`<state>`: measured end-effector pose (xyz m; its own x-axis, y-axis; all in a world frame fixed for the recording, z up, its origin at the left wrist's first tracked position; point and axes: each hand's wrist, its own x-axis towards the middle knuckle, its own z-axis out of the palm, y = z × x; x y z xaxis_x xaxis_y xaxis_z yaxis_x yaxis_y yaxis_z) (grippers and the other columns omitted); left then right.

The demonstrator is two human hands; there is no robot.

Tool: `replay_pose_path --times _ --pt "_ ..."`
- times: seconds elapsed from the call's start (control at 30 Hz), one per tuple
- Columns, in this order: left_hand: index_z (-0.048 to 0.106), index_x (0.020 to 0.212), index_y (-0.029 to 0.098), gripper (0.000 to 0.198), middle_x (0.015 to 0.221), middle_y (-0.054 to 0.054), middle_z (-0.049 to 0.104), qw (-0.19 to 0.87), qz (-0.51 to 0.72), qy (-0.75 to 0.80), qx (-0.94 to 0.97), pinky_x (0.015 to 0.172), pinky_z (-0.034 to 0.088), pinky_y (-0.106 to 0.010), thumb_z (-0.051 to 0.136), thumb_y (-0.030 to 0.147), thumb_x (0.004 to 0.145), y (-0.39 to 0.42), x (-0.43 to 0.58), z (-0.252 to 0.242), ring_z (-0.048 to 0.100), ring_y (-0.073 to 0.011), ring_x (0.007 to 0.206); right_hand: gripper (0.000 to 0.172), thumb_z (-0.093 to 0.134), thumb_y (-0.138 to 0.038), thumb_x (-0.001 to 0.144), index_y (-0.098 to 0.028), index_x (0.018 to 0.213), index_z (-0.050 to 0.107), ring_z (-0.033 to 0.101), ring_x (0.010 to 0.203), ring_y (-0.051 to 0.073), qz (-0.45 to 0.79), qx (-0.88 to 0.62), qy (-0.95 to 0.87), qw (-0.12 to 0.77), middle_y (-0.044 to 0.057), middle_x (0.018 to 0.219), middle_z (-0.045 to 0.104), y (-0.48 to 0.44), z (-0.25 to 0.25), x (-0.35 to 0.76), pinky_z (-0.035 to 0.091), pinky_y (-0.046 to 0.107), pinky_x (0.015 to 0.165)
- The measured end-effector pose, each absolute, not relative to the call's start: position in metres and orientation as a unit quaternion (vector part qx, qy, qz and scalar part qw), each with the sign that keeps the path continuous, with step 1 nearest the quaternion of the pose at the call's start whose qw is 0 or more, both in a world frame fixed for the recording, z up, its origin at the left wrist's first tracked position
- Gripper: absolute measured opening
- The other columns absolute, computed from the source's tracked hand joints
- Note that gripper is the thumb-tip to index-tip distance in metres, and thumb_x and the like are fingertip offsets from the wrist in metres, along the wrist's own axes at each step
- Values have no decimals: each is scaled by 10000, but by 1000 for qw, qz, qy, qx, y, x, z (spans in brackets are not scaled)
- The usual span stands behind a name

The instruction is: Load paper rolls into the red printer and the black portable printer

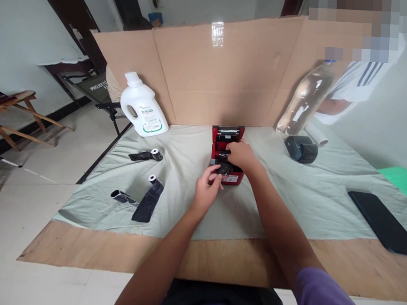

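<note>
A small red printer [235, 178] with its lid up stands in the middle of the pale green cloth [289, 202]. My right hand [241, 155] reaches into its open bay, fingers curled over a black roll [224, 169] there. My left hand [206, 187] sits at the printer's front left corner, fingers pinched on the roll's black strip. How much of the roll lies inside the bay is hidden by my hands.
Three loose black rolls [145, 156] [150, 196] [121, 196] lie to the left. A white jug [142, 106] stands back left, a clear bottle [305, 101] and a black device [301, 148] back right, a dark phone [384, 222] at right. A cardboard screen [228, 67] walls the back; another person sits beyond it.
</note>
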<state>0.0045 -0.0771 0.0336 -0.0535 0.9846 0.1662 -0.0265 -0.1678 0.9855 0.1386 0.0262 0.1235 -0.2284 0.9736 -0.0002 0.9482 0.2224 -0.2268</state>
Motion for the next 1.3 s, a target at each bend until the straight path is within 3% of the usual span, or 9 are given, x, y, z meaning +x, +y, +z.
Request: replay_pose_path --times 0.17,0.33,0.43,0.53,0.7,0.87,0.97,1.13,1.3 --pt "669 1270 199 393 808 -24 765 427 518 486 559 650 529 -252 636 347 908 -72 -4 35 639 -126 612 407 621 -95 755 -214 1127 737 481 1287 397 117 -616 -773 92 147 1150 733 40 110 138 424 504 992" --pt "711 1262 246 340 807 -29 774 315 498 517 621 773 565 -292 589 294 948 -73 -6 30 712 -163 738 302 652 -163 753 -242 1019 769 486 1254 401 187 -587 -778 120 106 1065 752 42 120 148 412 512 1001" --pt "745 1213 251 308 847 -40 786 271 514 511 633 803 575 -308 564 294 967 -72 -7 28 727 -172 754 122 640 -287 796 -238 777 750 579 1028 334 258 -558 -772 163 76 807 711 39 135 163 455 422 874" --pt "774 1160 247 300 870 -53 793 220 523 501 654 836 582 -326 541 277 974 -70 -7 25 738 -183 778 256 600 -342 829 -212 609 623 557 751 234 275 -575 -733 238 34 625 566 39 146 175 426 351 718" --pt "785 1154 252 322 879 -70 800 132 487 489 712 824 570 -340 522 251 968 -67 -2 23 740 -202 790 223 588 -402 869 -189 808 608 573 795 223 230 -642 -625 380 50 794 629 49 137 170 446 352 771" --pt "783 1160 242 329 836 -76 797 95 470 485 731 789 557 -334 521 235 961 -69 -2 22 734 -206 757 418 565 -481 893 -164 1163 585 624 956 281 213 -652 -563 462 115 952 689 62 119 166 455 421 948" --pt "785 1151 251 334 851 -69 800 86 475 486 729 777 559 -329 512 229 960 -70 -3 22 730 -202 749 377 532 -486 871 -196 1091 629 606 1000 263 215 -601 -593 490 105 1000 686 69 112 172 445 417 985" --pt "786 1146 246 340 838 -67 799 79 470 487 732 768 559 -327 497 235 968 -72 -5 23 735 -207 759 334 543 -558 780 -235 852 592 593 881 198 368 -551 -536 524 24 922 661 68 103 182 489 298 725" --pt "784 1151 232 345 891 -82 806 75 469 480 738 745 543 -337 488 235 974 -73 -5 24 733 -211 755 372 617 -383 691 -226 1025 663 616 1057 236 407 -506 -577 495 53 1078 705 49 77 192 505 361 896"
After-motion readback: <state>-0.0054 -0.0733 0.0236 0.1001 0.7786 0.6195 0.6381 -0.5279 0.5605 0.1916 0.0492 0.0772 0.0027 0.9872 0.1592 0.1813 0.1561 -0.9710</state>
